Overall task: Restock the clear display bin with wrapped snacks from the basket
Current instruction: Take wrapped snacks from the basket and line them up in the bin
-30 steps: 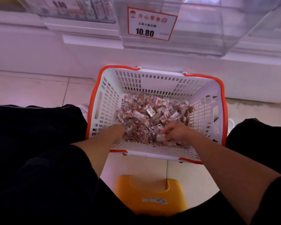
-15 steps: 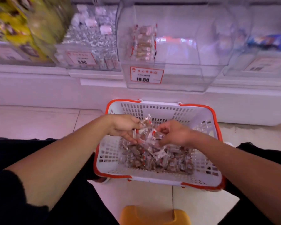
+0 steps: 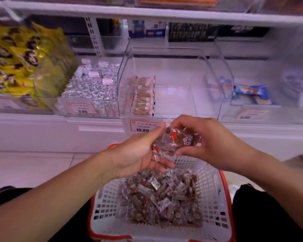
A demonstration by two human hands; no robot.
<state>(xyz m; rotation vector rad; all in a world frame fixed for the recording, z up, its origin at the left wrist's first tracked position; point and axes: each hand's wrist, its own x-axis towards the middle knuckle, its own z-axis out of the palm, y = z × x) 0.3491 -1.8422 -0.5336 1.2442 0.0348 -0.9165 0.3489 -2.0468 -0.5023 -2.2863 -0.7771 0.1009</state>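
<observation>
Head view, left hand cupped under wrapped snacks, right hand fingers curled pinching them

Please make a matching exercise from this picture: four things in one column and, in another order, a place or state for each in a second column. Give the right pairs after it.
Things:
1. handful of wrapped snacks
2. basket
3. clear display bin
4. price tag

Places or states:
A. on the floor, holding a heap of snacks
B. on the shelf, mostly empty
C. held between the left hand and the right hand
D. below the bin's front, reading 10.80

Pairs: 1-C, 2-A, 3-B, 4-D
</observation>
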